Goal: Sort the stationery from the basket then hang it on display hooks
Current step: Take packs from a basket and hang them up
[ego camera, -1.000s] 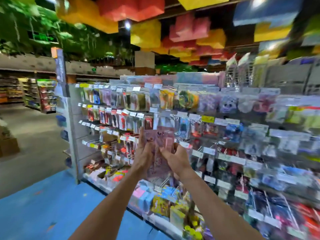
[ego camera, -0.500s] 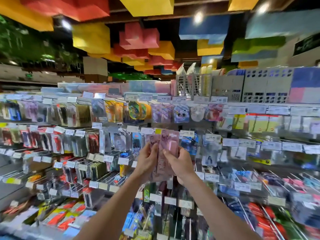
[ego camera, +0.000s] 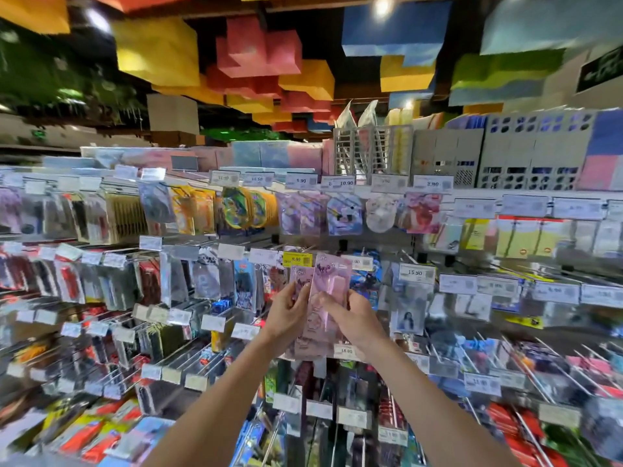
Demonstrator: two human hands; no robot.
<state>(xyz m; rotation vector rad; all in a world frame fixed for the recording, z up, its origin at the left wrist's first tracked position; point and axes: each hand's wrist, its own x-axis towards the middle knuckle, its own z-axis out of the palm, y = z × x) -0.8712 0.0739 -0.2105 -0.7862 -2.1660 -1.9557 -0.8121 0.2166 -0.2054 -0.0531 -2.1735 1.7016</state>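
I hold a small stack of pink stationery packs (ego camera: 328, 291) upright in front of the display wall. My left hand (ego camera: 286, 316) grips the stack's left edge, fingers curled round it. On the right side my right hand (ego camera: 354, 320) pinches the front pack, thumb across its face. The packs' tops reach up to a yellow price tag (ego camera: 297, 259) on a row of display hooks (ego camera: 236, 254). The lower ends of the packs are partly hidden by my hands. No basket is in view.
Rows of hooks filled with hanging packets span the whole wall, each with a price label such as the 15.90 label (ego camera: 416, 273). Grey file organisers (ego camera: 505, 153) stand on the top shelf. Long bare hook wires (ego camera: 526, 372) jut out at lower right.
The view has swung right from the aisle end to face the hooks squarely. Both hands stay on the pink packs, which are now raised closer to the hook row.
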